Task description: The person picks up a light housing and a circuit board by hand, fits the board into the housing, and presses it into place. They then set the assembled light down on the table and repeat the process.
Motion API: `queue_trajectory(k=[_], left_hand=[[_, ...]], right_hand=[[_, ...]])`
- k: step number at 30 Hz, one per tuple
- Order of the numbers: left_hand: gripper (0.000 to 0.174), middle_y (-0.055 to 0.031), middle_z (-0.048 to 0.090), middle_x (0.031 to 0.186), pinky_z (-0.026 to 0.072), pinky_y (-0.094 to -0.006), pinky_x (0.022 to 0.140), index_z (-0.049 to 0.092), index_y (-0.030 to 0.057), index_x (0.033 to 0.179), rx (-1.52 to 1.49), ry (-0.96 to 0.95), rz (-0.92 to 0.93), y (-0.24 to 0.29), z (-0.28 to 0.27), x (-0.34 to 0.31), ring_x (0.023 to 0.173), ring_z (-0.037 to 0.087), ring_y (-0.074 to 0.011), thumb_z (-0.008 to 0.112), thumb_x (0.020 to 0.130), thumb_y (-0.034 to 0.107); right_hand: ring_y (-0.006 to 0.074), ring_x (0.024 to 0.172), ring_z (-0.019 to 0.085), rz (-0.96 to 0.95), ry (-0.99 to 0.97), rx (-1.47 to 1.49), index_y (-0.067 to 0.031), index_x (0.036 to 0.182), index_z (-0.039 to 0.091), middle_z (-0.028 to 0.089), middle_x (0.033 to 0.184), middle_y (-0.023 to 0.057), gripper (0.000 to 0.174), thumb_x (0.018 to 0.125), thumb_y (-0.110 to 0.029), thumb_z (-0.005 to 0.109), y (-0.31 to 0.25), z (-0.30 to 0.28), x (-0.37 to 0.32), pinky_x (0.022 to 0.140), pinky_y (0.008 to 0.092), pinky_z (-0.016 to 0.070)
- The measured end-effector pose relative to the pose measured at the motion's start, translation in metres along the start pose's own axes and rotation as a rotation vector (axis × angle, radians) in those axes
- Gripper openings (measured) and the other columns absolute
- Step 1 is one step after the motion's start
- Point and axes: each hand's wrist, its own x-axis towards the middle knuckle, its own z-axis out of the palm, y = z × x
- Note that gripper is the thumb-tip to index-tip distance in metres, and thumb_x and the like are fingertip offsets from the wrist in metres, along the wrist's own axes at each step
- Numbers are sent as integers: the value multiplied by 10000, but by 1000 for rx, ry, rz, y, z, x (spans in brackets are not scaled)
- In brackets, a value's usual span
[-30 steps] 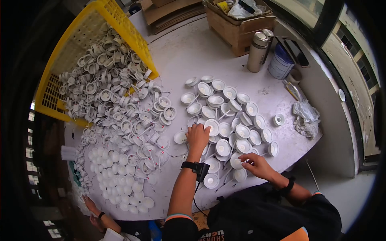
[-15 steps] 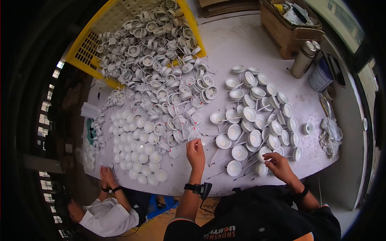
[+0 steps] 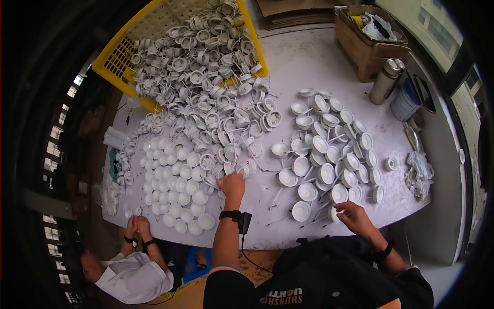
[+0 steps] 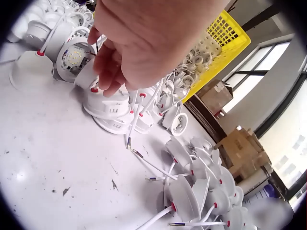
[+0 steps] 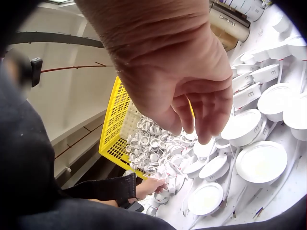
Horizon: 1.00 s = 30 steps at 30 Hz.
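In the head view, my left hand (image 3: 232, 187) is at the near edge of the heap of white ring-shaped lamp parts (image 3: 211, 119). The left wrist view has its fingers curled down around a white lamp part (image 4: 111, 106) with a red-collared wire; the hand (image 4: 144, 45) partly hides the grip. My right hand (image 3: 355, 216), fingers loosely bent and holding nothing, hovers by the near edge of a group of white round lamps (image 3: 325, 174) with trailing wires. The right wrist view shows that hand (image 5: 180, 81) beside lamps (image 5: 261, 162).
A tipped yellow crate (image 3: 263, 59) spills parts at the back left. White domed pieces (image 3: 177, 198) lie in rows front left, near another person (image 3: 136, 275). Bottle (image 3: 383, 85), blue-and-white tub (image 3: 405, 105), cardboard box (image 3: 360, 54) and plastic bag (image 3: 419, 175) stand or lie right.
My left hand has moved left from the group of lamps to the heap of ring-shaped parts. My right hand stays by the near lamps. The head view has swung left.
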Motion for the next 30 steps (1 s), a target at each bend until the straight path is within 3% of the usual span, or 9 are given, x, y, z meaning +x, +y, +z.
queue_trajectory(k=[4, 6, 10, 16, 18, 24, 26, 27, 30], left_hand=[[341, -114, 639, 767, 358, -406, 847, 647, 58, 834, -177, -102, -115, -18, -19, -17, 822, 585, -242, 429, 873, 318], [347, -70, 612, 749, 392, -335, 841, 632, 12, 875, -1012, -322, -126, -13, -68, -50, 807, 577, -190, 426, 895, 292], [298, -49, 582, 753, 405, -268, 798, 592, 11, 1015, -1453, -307, 47, 34, -119, -122, 813, 549, -135, 402, 946, 229], [239, -69, 596, 878, 410, -305, 838, 573, 7, 1045, -1540, -539, 333, 87, -139, -179, 898, 552, -161, 420, 934, 155], [206, -92, 598, 972, 409, -333, 853, 570, 13, 1049, -1330, -285, 592, 95, -135, -179, 926, 558, -216, 466, 902, 112], [213, -129, 583, 1047, 396, -350, 886, 552, 8, 1057, -1019, -198, 774, 107, -141, -179, 990, 549, -260, 503, 875, 106], [223, -122, 582, 1040, 392, -332, 881, 542, -1, 1060, -1439, -684, 489, 105, -144, -186, 1001, 543, -206, 503, 879, 123], [216, -101, 591, 967, 411, -302, 828, 545, -14, 1015, -1553, -742, 525, 111, -147, -181, 929, 547, -155, 508, 881, 151], [193, -79, 598, 888, 427, -273, 764, 546, -14, 979, -1380, -934, 362, 116, -153, -175, 835, 550, -135, 523, 877, 148]], right_hand=[[181, 724, 603, -28, -12, 36, -23, 1047, 587, 621, 895, 106, 252, 808, -102, 594, -4, 2, -2, 653, 292, 490], [189, 721, 604, -42, -8, 57, -26, 1050, 590, 617, 899, 114, 248, 822, -123, 594, -8, 2, 2, 644, 301, 487], [120, 719, 585, 52, -253, 473, -10, 1093, 568, 617, 939, 59, 294, 906, -223, 490, -34, 5, 13, 638, 259, 482], [115, 687, 578, 345, -700, 1185, 16, 1214, 445, 609, 941, 83, 416, 935, -290, 401, -70, 25, 24, 543, 206, 467], [97, 647, 568, 406, -853, 1410, 13, 1202, 449, 605, 914, 101, 400, 933, -281, 407, -54, 32, 24, 493, 184, 451], [51, 580, 531, 227, -428, 1174, -38, 943, 517, 588, 785, 43, 185, 862, -195, 572, -61, 12, 5, 441, 166, 417], [62, 658, 527, 110, -236, 940, -59, 858, 488, 563, 784, 19, 144, 836, -130, 612, -45, 14, 7, 551, 202, 426], [7, 590, 464, 41, -216, 904, -72, 796, 454, 507, 710, -33, 213, 815, -157, 649, -54, 8, 5, 476, 169, 369], [13, 627, 465, -165, -69, 751, -62, 798, 457, 498, 710, -36, 209, 809, -129, 654, -58, 0, 4, 516, 182, 376]])
